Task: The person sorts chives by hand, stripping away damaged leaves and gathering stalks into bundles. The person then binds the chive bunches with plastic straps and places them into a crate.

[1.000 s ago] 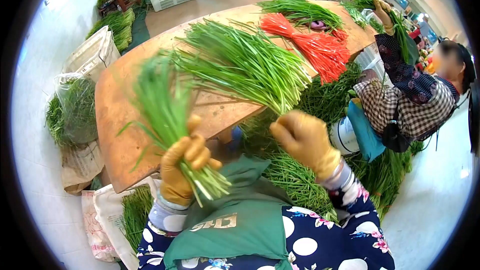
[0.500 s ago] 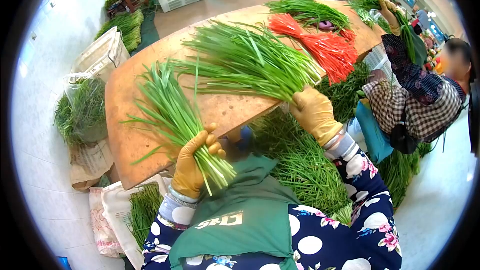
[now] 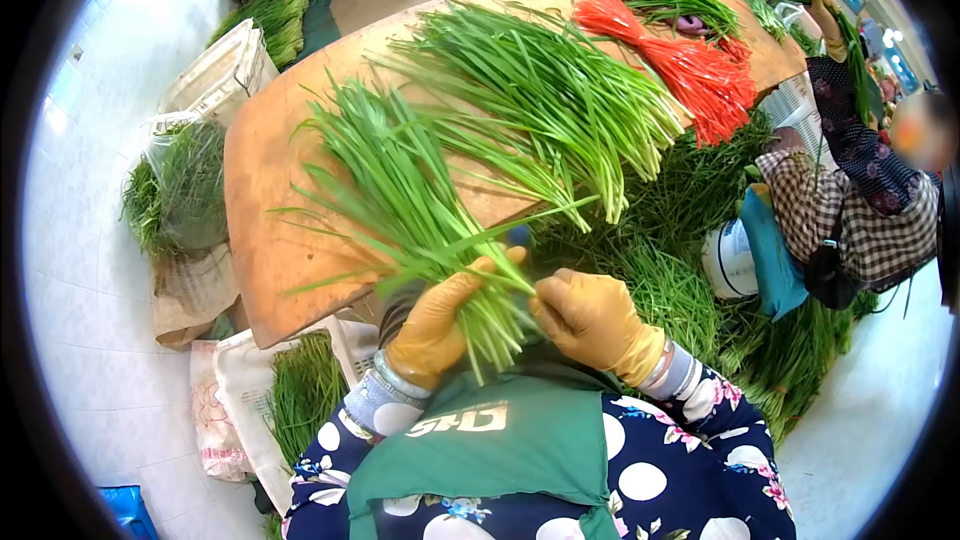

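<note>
My left hand [image 3: 440, 318], in a yellow glove, is wrapped round a bunch of green chives [image 3: 395, 165] near the pale stalk ends. Its leaves spread over the wooden table [image 3: 275, 170], while the cut ends point down toward my green apron [image 3: 480, 430]. My right hand [image 3: 600, 325], gloved likewise, is closed beside the bunch, its fingertips pinching a few chive stalks [image 3: 512, 278] that cross it. A larger pile of chives [image 3: 545, 100] lies on the table, its stalk ends overhanging the near edge. Red plastic ties [image 3: 690, 80] lie behind it.
Loose chives [image 3: 660, 260] are heaped below the table on the right. A white crate [image 3: 245, 380] holding greens stands at lower left, a plastic bag of greens [image 3: 190, 180] at left. Another person in a checked garment [image 3: 850, 210] works at the right, near a white bucket [image 3: 730, 260].
My right hand has come from the big pile to the bunch in my left hand, bringing a few stalks. The left hand keeps its hold. The view has shifted slightly.
</note>
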Demonstrator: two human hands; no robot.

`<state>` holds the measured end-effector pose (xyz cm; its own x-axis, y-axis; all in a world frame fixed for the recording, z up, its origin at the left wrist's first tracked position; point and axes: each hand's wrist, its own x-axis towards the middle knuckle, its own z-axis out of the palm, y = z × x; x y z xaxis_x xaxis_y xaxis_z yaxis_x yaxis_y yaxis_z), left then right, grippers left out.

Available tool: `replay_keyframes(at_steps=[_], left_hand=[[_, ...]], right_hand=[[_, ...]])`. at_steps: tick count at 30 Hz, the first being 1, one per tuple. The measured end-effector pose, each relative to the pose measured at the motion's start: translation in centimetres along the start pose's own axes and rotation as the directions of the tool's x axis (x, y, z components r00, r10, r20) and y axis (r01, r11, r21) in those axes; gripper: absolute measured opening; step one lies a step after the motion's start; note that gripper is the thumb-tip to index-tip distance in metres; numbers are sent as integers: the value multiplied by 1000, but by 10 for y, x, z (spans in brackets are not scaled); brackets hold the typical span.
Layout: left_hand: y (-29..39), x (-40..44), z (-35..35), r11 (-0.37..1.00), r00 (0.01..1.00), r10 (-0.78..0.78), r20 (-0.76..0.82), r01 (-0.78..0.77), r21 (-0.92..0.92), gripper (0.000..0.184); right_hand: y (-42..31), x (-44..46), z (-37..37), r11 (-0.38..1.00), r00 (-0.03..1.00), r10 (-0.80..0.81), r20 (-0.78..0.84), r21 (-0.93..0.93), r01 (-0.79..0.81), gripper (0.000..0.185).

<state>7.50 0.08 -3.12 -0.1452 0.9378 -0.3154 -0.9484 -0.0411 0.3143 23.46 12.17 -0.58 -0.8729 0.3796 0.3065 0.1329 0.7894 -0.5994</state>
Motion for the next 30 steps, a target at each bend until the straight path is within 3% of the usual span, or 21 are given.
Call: replay_keyframes(at_steps=[3, 6, 8, 10, 12, 13, 14, 16, 18, 20, 24, 26, 28, 30], left_hand=[[-1, 0, -6, 995, 999, 38, -36, -35, 94, 35], [-3, 0, -10, 989, 998, 47, -38, -41, 142, 33], [-7, 3, -15, 998, 999, 23, 30, -24, 64, 29], [-5, 4, -9, 999, 1000, 16, 0, -16, 40, 24], [5, 3, -16, 991, 998, 49, 40, -43, -124, 23], [13, -5, -9, 993, 990, 99, -96, -104, -49, 21], [16, -4, -16, 992, 993, 112, -40, -114, -46, 22], [13, -5, -12, 998, 994, 69, -88, -68, 8, 23], [5, -2, -9, 999, 999, 44, -26, -43, 13, 26], [-1, -1, -6, 999, 998, 50, -34, -49, 24, 26], [4, -8, -3, 997, 998, 65, -17, -64, 51, 26], [4, -7, -10, 996, 997, 79, 26, -80, 45, 27], [7, -6, -14, 998, 996, 59, 61, -60, 13, 29], [9, -9, -9, 997, 997, 75, 29, -76, 32, 31]], right_hand=[[-4, -2, 8, 994, 998, -56, 41, -87, 60, 21], [-7, -5, 12, 1000, 997, 10, 77, -9, -10, 20], [-10, -9, 9, 1000, 992, -13, 122, 16, 12, 20], [-10, -13, 2, 999, 986, -34, 166, 42, 27, 20], [-1, -24, -10, 998, 976, -59, 210, -3, 60, 20], [7, -31, -16, 999, 975, -46, 219, -13, 50, 19], [14, -37, -19, 998, 990, 14, 142, -54, -7, 16], [18, -34, -23, 965, 971, 234, 41, 115, -238, 13], [7, -19, -23, 947, 973, 232, 10, 227, -228, 10], [-6, -1, -14, 964, 999, 26, -32, 264, -16, 13], [-13, -1, 16, 955, 998, 50, -34, 295, -37, 20], [-10, -12, 19, 881, 951, 206, 230, 379, -282, 19], [-6, -24, 15, 895, 946, 188, 264, 350, -276, 19], [-5, -31, 10, 780, 934, 258, 249, 516, -353, 21]])
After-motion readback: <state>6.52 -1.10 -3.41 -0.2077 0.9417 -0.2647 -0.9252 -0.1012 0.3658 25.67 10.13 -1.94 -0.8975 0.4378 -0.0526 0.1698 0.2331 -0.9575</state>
